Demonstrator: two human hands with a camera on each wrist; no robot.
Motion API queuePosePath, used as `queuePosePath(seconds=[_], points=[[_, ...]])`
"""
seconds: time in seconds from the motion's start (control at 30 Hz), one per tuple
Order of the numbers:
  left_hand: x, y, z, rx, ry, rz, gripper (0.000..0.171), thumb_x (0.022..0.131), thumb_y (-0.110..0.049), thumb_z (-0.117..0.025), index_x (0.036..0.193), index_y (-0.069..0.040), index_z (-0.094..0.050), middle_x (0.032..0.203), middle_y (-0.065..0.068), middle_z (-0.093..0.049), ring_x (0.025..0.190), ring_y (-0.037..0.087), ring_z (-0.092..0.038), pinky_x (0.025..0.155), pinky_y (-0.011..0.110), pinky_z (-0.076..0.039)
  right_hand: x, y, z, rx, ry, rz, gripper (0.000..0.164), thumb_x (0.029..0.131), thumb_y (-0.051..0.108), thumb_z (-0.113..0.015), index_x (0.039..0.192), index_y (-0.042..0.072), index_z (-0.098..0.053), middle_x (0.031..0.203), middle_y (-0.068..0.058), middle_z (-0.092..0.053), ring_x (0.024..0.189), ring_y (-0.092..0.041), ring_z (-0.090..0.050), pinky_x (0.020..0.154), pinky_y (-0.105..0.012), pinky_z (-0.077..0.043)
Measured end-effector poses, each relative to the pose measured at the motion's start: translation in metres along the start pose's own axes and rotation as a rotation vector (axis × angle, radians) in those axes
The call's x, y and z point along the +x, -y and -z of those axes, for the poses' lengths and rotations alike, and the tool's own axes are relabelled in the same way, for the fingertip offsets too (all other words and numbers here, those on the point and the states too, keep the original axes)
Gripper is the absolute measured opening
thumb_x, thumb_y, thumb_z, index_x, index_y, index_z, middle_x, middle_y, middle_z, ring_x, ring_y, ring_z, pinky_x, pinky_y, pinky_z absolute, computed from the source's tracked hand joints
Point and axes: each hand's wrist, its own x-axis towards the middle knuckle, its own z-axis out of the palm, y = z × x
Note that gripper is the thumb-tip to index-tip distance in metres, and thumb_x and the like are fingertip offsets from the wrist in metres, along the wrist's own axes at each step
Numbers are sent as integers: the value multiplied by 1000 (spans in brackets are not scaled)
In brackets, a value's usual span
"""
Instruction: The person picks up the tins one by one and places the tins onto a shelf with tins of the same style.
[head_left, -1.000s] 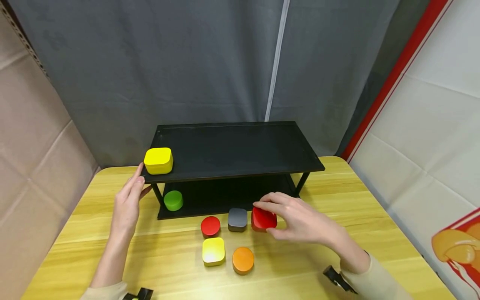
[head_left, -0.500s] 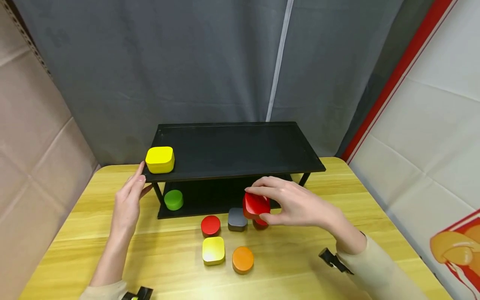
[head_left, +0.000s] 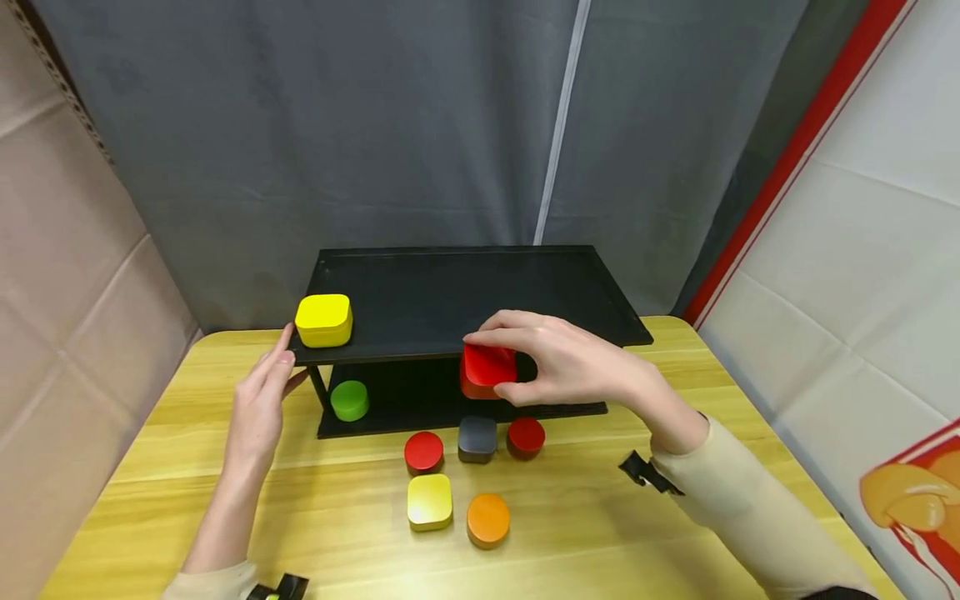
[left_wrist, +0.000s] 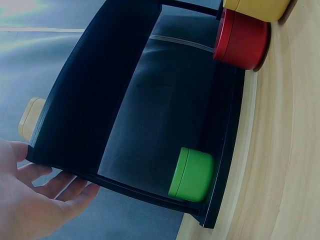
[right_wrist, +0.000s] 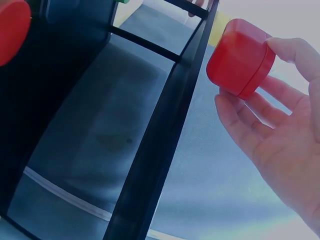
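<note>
In the head view, my right hand (head_left: 562,360) pinches a rounded-square red box (head_left: 486,371) between thumb and fingers. The box overlaps the front edge of a black two-tier shelf (head_left: 450,300) there; the right wrist view shows the lid seam of the red box (right_wrist: 240,60). My left hand (head_left: 258,408) holds the shelf's left front corner, its fingers along the side edge of the upper tier. Beside those fingers, a yellow box (head_left: 324,322) sits on the upper tier. A round green box (left_wrist: 192,175) stands on the lower tier at the left.
On the wooden table before the shelf stand a round red box (head_left: 424,452), a grey square box (head_left: 477,439), another round red box (head_left: 526,437), a yellow square box (head_left: 430,502) and a round orange box (head_left: 488,521). A grey curtain (head_left: 420,125) hangs behind.
My right hand has lifted the red square box off the table and carried it up and left toward the shelf, uncovering a round red box. My left hand stays at the shelf corner.
</note>
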Motion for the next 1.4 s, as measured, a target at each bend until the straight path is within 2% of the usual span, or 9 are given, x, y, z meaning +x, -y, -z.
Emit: queuePosePath(seconds=[0.3, 0.5, 0.7, 0.93, 1.2, 1.4], points=[[0, 0, -7, -20, 5, -13, 50, 111, -39, -42, 159, -24, -37, 170, -1, -31, 143, 3, -44, 98, 3, -49, 20, -8, 5, 21, 6, 32, 50, 92, 25, -72, 140, 17, -64, 130, 1, -64, 107, -12, -59, 89, -32, -61], [1, -1, -10, 8, 1, 0, 49, 111, -40, -40, 158, -27, -37, 170, -3, -32, 144, 4, -44, 99, 3, -49, 31, -11, 8, 51, 15, 25, 51, 91, 24, -72, 141, 17, -64, 130, 1, -64, 107, -13, -59, 89, -31, -62], [1, -2, -7, -10, 1, 1, 49, 111, -40, -40, 159, -26, -36, 170, -3, -31, 146, 7, -43, 99, 4, -50, 51, -12, 12, 69, 30, 28, 52, 92, 25, -70, 142, 17, -63, 130, 0, -64, 107, -13, -60, 90, -27, -60], [-1, -3, -4, -10, -12, 21, 49, 111, -40, -40, 158, -27, -37, 170, -7, -30, 148, 9, -41, 99, 4, -50, 72, -16, 17, 74, 58, 58, 52, 93, 24, -68, 143, 13, -62, 129, -2, -64, 109, -15, -59, 96, -34, -60], [-1, -3, -4, -21, -9, 16, 49, 111, -40, -41, 158, -26, -38, 170, -7, -31, 149, 9, -40, 99, 5, -51, 87, -19, 18, 72, 89, 70, 52, 94, 23, -68, 144, 12, -61, 129, -3, -65, 109, -16, -58, 97, -36, -59], [-3, -3, -5, -28, -9, 17, 49, 111, -40, -42, 158, -27, -38, 170, -5, -31, 149, 9, -41, 99, 5, -51, 99, -20, 17, 69, 113, 51, 53, 93, 24, -68, 144, 11, -61, 128, -4, -66, 109, -17, -58, 95, -31, -58]])
